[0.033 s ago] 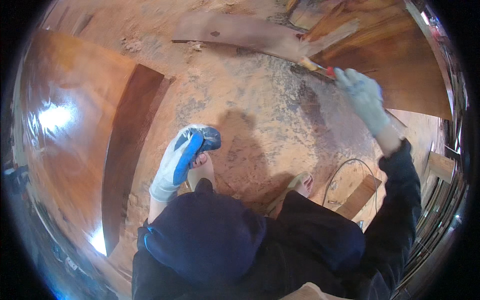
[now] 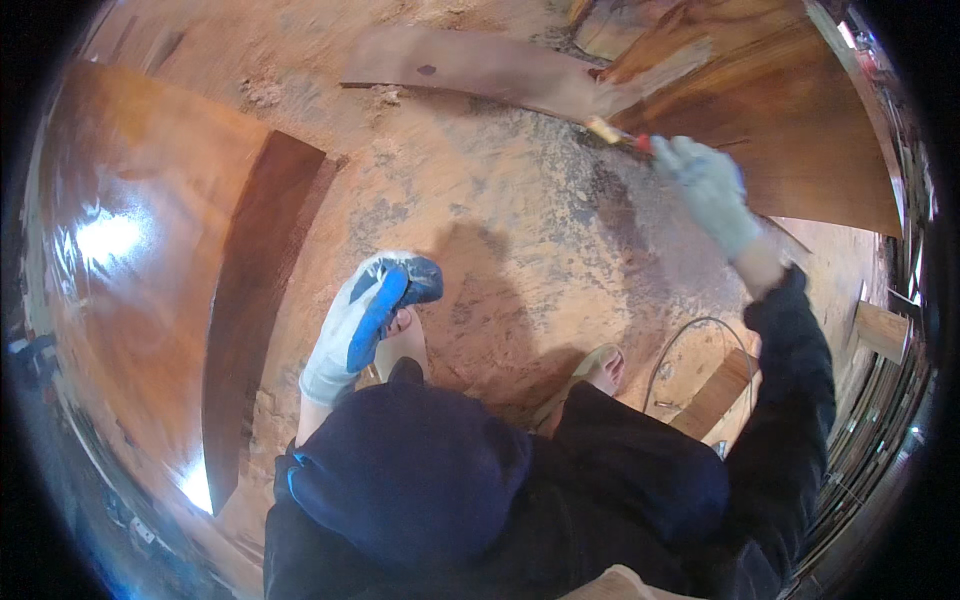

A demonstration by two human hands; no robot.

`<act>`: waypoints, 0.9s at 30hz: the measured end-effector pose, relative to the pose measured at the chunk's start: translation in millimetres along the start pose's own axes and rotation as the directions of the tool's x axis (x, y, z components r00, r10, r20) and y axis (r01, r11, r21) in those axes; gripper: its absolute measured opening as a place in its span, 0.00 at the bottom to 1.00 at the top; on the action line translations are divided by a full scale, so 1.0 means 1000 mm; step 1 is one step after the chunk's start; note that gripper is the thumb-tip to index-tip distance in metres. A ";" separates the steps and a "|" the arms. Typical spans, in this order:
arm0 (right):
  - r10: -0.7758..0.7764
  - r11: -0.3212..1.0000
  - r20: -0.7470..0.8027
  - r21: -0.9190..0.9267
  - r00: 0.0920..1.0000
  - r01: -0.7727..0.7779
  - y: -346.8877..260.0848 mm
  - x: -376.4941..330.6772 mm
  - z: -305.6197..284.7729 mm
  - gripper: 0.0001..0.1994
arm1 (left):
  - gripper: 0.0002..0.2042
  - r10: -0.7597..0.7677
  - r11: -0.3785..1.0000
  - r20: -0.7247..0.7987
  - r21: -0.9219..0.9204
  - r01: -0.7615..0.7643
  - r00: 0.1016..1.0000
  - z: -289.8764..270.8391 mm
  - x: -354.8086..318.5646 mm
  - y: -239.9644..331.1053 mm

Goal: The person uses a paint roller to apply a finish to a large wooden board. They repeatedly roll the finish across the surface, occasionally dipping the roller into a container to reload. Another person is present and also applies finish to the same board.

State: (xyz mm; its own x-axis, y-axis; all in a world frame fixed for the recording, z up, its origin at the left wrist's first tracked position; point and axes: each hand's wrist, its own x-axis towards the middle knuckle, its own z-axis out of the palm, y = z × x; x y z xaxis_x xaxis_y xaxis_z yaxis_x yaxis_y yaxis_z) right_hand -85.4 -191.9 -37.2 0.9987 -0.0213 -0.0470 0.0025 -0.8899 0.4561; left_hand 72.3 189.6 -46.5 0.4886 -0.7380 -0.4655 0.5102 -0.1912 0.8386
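Our gloved right hand [image 2: 712,190] clenches its fingers around a red-handled brush [image 2: 618,135] at a dark wood panel [image 2: 790,120], left hand [image 2: 365,315] hanging loose, fingers released.

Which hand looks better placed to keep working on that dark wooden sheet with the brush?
Probably the right hand. It is stretched out, gripping the paintbrush with its bristles at the edge of the dark wooden sheet. The left hand hangs empty near the person's body, far from the sheet.
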 end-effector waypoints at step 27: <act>0.130 0.990 -0.017 -0.053 0.991 -0.131 0.054 -0.087 0.021 0.12 | 0.18 -0.046 0.999 0.054 -0.021 0.047 0.997 0.017 0.032 -0.010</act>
State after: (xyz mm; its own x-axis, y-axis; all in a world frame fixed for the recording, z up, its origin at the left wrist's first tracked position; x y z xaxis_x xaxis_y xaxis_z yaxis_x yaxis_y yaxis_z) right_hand -173.6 -248.3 -27.4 0.9913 -0.1288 0.0282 -0.1254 -0.8539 0.5051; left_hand 70.4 157.0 -64.6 0.4256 -0.7626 -0.4871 0.5472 -0.2119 0.8098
